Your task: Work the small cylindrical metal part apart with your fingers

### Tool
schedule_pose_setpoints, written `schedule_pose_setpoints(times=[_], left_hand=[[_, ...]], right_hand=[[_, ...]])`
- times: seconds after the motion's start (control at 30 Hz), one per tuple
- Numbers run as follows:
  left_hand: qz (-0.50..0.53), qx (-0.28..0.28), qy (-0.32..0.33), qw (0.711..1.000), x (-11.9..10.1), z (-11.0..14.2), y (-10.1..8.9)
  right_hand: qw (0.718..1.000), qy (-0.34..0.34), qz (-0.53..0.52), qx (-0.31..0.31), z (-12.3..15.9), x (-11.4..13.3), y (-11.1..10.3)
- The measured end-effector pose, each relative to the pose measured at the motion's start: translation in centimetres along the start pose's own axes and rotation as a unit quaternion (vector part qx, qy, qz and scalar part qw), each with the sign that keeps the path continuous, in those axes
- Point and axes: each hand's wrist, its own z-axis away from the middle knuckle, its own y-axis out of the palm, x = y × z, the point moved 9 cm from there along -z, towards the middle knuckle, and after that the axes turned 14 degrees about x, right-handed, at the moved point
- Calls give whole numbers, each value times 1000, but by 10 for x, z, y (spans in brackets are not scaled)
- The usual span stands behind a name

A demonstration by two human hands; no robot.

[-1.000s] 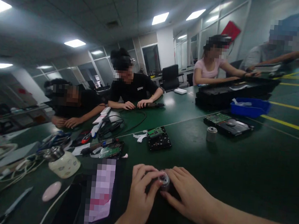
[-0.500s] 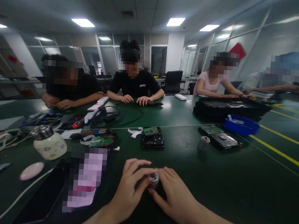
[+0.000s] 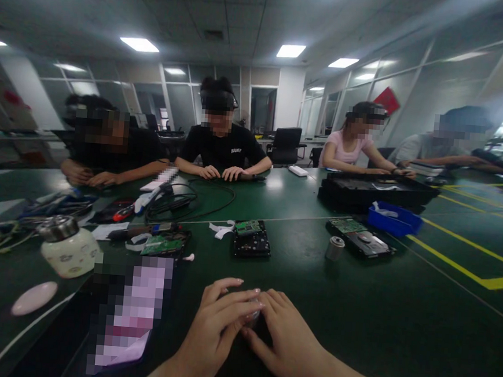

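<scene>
At the near middle of the table, a small silvery metal cylinder [image 3: 254, 318] stands between my two hands, mostly hidden by fingers. My left hand [image 3: 217, 328] closes on its left side, with fingers bent over its top. From the other side my right hand [image 3: 285, 337] grips it, with the thumb low at the front and the fingers behind. A similar metal cylinder [image 3: 335, 249] stands farther off to the right. Beyond my hands lies a black hard drive [image 3: 252, 244] with a green circuit board [image 3: 249, 229] on it.
On the right are another opened hard drive [image 3: 373, 244], a blue bin [image 3: 394, 222] and a black tray [image 3: 373, 195]. To the left lie a phone [image 3: 127, 330], a cream bottle [image 3: 72, 253], a pink oval object [image 3: 34, 298] and cables [image 3: 176, 197]. Several people sit across the table.
My left fingers have come farther over the metal cylinder, covering more of its top. Both hands stay around it. The whole view has shifted slightly.
</scene>
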Motion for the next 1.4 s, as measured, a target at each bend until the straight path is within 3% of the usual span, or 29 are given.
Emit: schedule_pose_setpoints(times=[0.2,0.43,0.5,0.6,0.7,0.77,1.0,1.2,1.3,1.4], left_hand=[[-70,-20,43,996,-6,1,-1],[-103,-48,45,992,-15,4,-6],[-109,-69,-1,992,-9,5,-9],[-135,-94,-136,977,14,7,-14],[-173,-36,-250,952,37,6,-5],[-187,6,-267,945,43,4,3],[-205,37,-256,944,40,5,11],[-170,-6,-233,957,35,5,-1],[-137,-56,-143,979,15,4,-11],[-120,-64,-29,990,-9,6,-12]], right_hand=[[1000,13,6,1,1,-2,1],[1000,12,4,-6,1,-2,1],[1000,11,1,-4,1,-1,-1],[1000,13,1,4,1,-1,-2],[1000,21,0,11,0,-1,-4],[1000,19,-1,10,0,0,-4],[1000,13,0,8,-1,1,-4],[1000,14,-5,11,-1,0,-4],[1000,10,-1,7,-1,0,-3],[1000,5,4,4,-1,-1,0]])
